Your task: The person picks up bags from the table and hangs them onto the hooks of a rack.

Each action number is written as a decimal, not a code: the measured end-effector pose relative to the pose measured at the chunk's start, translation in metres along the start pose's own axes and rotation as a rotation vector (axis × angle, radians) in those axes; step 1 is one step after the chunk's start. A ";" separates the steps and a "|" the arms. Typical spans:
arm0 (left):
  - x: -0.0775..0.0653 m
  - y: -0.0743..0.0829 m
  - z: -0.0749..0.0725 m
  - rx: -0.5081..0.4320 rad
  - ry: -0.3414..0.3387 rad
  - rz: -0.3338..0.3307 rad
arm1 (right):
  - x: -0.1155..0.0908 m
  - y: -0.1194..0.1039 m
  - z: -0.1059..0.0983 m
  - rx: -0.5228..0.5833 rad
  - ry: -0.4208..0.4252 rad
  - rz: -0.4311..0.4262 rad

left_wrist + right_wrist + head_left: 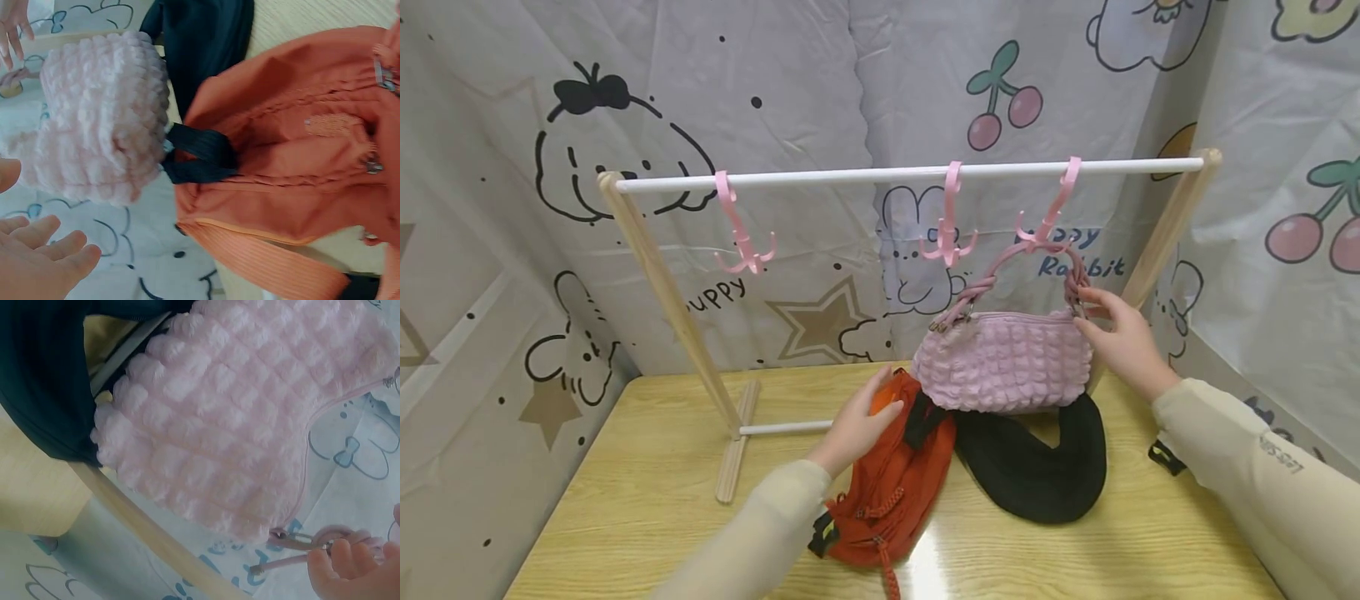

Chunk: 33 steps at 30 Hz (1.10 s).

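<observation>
Touching handle (977, 290) of pink bag (1007, 362) with right hand (1123, 337), fingers slightly parted without visible firm grip, probably to steady weight hung by that handle from rightmost hook (1060, 204). Holding nothing in left hand (853, 425), fingers loosely spread near orange bag (898, 475) on table (617, 492).

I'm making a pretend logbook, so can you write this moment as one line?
pink bag: handle on rightmost hook | right hand: at handle | left hand: open, near red bag | black bag: on table
</observation>
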State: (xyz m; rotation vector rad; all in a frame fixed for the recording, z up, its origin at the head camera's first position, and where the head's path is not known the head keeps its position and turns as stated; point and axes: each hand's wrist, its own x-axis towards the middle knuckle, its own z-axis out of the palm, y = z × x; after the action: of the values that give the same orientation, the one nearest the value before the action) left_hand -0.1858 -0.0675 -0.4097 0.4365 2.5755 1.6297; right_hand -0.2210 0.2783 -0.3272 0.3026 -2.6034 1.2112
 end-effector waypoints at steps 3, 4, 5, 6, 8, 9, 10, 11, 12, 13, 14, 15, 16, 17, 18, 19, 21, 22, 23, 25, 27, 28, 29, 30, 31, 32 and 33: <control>-0.005 -0.010 -0.001 -0.003 0.012 -0.018 | -0.004 0.000 0.004 -0.001 0.032 -0.033; -0.006 -0.014 -0.001 -0.005 0.014 -0.026 | -0.005 0.000 0.005 -0.002 0.042 -0.044; -0.008 -0.017 -0.001 -0.007 0.016 -0.027 | -0.006 0.000 0.007 0.001 0.049 -0.054; -0.009 -0.019 -0.001 -0.010 0.020 -0.033 | -0.007 0.000 0.008 0.003 0.054 -0.062; -0.012 -0.023 -0.001 -0.020 0.023 -0.047 | -0.008 0.000 0.011 0.003 0.060 -0.071; -0.014 -0.025 -0.001 -0.025 0.024 -0.052 | -0.009 -0.001 0.012 0.007 0.060 -0.073; -0.015 -0.027 -0.001 -0.026 0.024 -0.061 | -0.010 -0.002 0.013 0.008 0.060 -0.071; -0.017 -0.028 0.000 -0.025 0.026 -0.064 | -0.010 -0.003 0.014 0.008 0.057 -0.068; -0.018 -0.030 0.000 -0.027 0.027 -0.074 | -0.011 -0.004 0.015 0.010 0.052 -0.062; -0.019 -0.031 0.001 -0.028 0.028 -0.091 | -0.012 -0.005 0.015 0.013 0.046 -0.056; -0.021 -0.033 0.001 -0.026 0.032 -0.105 | -0.012 -0.006 0.016 0.014 0.042 -0.052; -0.022 -0.034 0.001 -0.021 0.037 -0.119 | -0.013 -0.007 0.017 0.018 0.039 -0.049; -0.023 -0.035 0.001 -0.019 0.042 -0.144 | -0.014 -0.008 0.018 0.021 0.036 -0.047; -0.024 -0.036 0.001 -0.017 0.047 -0.165 | -0.015 -0.009 0.019 0.023 0.032 -0.045; -0.025 -0.038 0.000 -0.012 0.053 -0.185 | -0.015 -0.009 0.019 0.025 0.029 -0.043; -0.026 -0.040 -0.001 0.001 0.059 -0.204 | -0.016 -0.009 0.020 0.023 0.027 -0.042; -0.028 -0.044 -0.002 0.021 0.068 -0.235 | -0.018 -0.010 0.021 0.018 0.020 -0.040; -0.029 -0.046 -0.003 0.024 0.069 -0.250 | -0.019 -0.010 0.022 0.012 0.014 -0.040; -0.030 -0.048 -0.004 0.038 0.069 -0.252 | -0.020 -0.009 0.023 0.004 0.009 -0.040; -0.032 -0.054 -0.005 0.050 0.073 -0.261 | -0.022 -0.009 0.024 -0.004 0.000 -0.042; -0.034 -0.059 -0.006 0.062 0.079 -0.261 | -0.024 -0.009 0.025 -0.014 -0.009 -0.045; -0.035 -0.062 -0.007 0.063 0.084 -0.260 | -0.025 -0.009 0.026 -0.013 -0.014 -0.042; -0.036 -0.065 -0.007 0.066 0.088 -0.259 | -0.026 -0.009 0.027 -0.012 -0.017 -0.041; -0.036 -0.068 -0.008 0.065 0.093 -0.265 | -0.027 -0.009 0.028 -0.013 -0.021 -0.038; -0.037 -0.071 -0.008 0.076 0.096 -0.265 | -0.027 -0.009 0.029 -0.016 -0.025 -0.038; -0.037 -0.073 -0.009 0.086 0.099 -0.266 | -0.028 -0.009 0.030 -0.017 -0.028 -0.036; -0.038 -0.076 -0.009 0.095 0.100 -0.265 | -0.029 -0.009 0.030 -0.019 -0.030 -0.037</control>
State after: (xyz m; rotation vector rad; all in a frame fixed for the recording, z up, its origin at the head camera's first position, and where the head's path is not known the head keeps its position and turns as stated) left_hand -0.1666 -0.1158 -0.4771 0.0146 2.6517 1.4798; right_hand -0.1955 0.2514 -0.3486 0.3669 -2.6212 1.1779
